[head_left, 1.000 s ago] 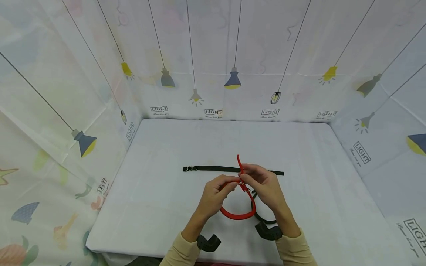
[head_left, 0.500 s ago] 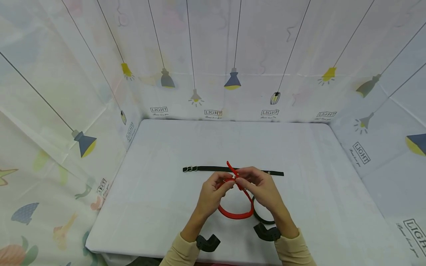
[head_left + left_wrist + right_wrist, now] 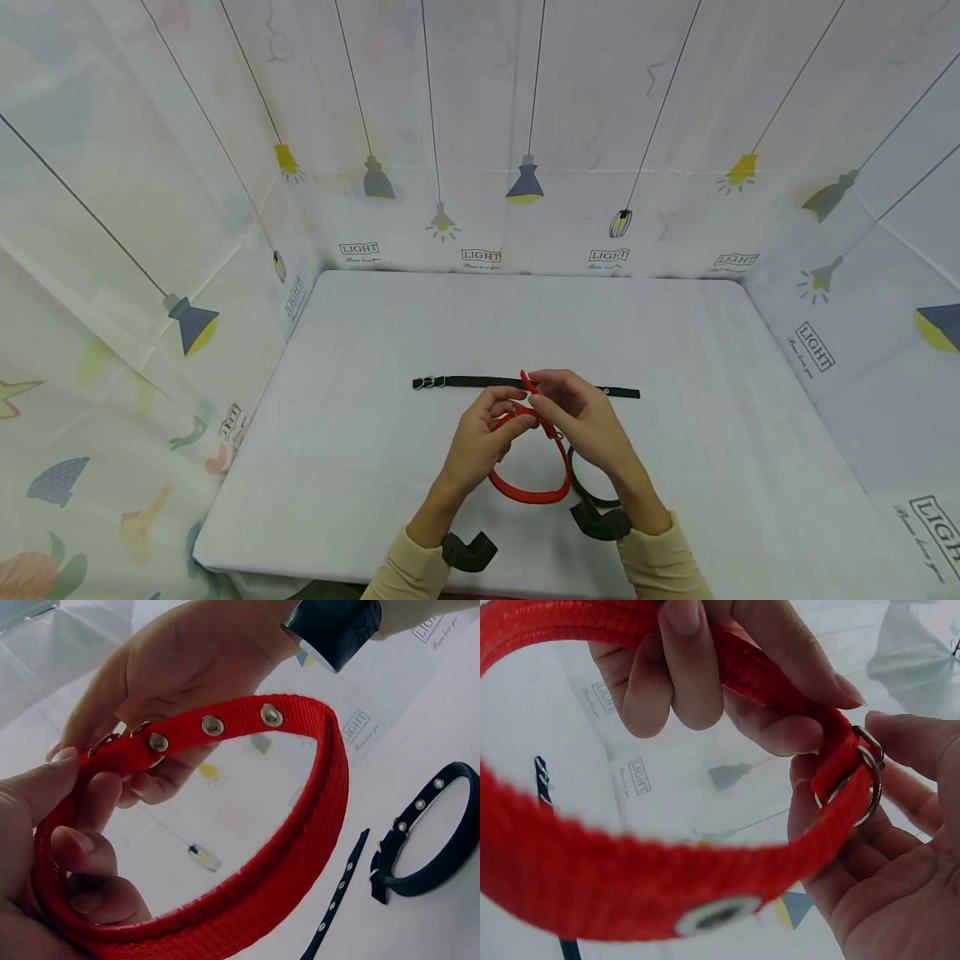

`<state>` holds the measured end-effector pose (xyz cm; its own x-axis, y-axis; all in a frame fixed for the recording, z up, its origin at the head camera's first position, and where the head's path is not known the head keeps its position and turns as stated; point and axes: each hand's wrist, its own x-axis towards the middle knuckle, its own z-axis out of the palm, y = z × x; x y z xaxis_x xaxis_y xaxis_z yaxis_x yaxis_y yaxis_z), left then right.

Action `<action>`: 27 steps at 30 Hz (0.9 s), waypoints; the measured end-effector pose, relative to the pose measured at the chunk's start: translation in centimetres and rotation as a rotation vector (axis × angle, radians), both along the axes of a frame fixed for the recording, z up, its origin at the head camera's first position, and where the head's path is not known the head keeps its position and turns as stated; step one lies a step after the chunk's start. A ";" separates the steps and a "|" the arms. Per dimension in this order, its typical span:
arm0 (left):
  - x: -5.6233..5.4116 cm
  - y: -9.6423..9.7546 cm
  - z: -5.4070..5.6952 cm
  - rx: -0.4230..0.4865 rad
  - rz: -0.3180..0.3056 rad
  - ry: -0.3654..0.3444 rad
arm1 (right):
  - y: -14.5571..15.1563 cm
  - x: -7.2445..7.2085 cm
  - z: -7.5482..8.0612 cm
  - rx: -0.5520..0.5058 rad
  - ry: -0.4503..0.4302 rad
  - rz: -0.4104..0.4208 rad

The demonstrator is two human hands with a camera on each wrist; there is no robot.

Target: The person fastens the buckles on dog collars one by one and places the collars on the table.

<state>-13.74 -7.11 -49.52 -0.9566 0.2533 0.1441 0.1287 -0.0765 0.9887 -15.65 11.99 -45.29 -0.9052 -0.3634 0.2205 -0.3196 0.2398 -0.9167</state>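
Note:
A red collar (image 3: 529, 498) with metal eyelets and a buckle (image 3: 870, 780) is held up in a loop over the table. My left hand (image 3: 478, 433) grips its band beside the buckle, thumb on one side and fingers curled inside the loop (image 3: 247, 911). With thumb and forefinger, my right hand (image 3: 588, 417) pinches the strap at the buckle, where the red tip (image 3: 527, 382) points up and away. The right hand (image 3: 180, 667) is behind the band in the left wrist view. Part of the buckle is covered by fingers.
Behind the hands, a black collar (image 3: 480, 381) lies stretched out straight on the white table (image 3: 337, 467). Another black collar (image 3: 427, 877), buckled into a loop, lies by the right wrist. Printed cloth walls (image 3: 480, 100) stand at the back and sides.
The red strap tip has shifted left and now stands out less beyond the fingers. The left fingers have opened slightly around the buckle, and the loop hangs a little lower.

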 end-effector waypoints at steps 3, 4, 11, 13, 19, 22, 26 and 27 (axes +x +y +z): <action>0.0 0.0 -0.1 0.025 0.010 -0.031 | -0.2 0.0 0.1 -0.006 0.042 -0.024; 0.0 0.0 -0.1 0.031 0.019 -0.041 | -0.2 0.0 0.0 -0.010 0.058 -0.033; -0.1 -0.3 -0.3 0.017 0.054 -0.081 | -0.3 0.0 -0.3 -0.071 0.117 -0.063; 0.0 -0.3 -0.3 0.024 0.046 -0.101 | -0.3 0.0 -0.3 -0.085 0.132 -0.069; -0.1 -0.2 -0.3 0.034 0.046 -0.136 | -0.2 0.0 -0.4 -0.090 0.167 -0.066; -0.1 -0.2 -0.3 0.039 0.051 -0.129 | -0.1 -0.1 -0.5 -0.068 0.189 -0.042; -0.1 -0.2 -0.3 0.040 0.057 -0.119 | 0.0 -0.1 -0.6 -0.030 0.216 -0.022; -0.1 -0.2 -0.3 0.039 0.061 -0.116 | 0.0 -0.1 -0.6 -0.022 0.220 -0.020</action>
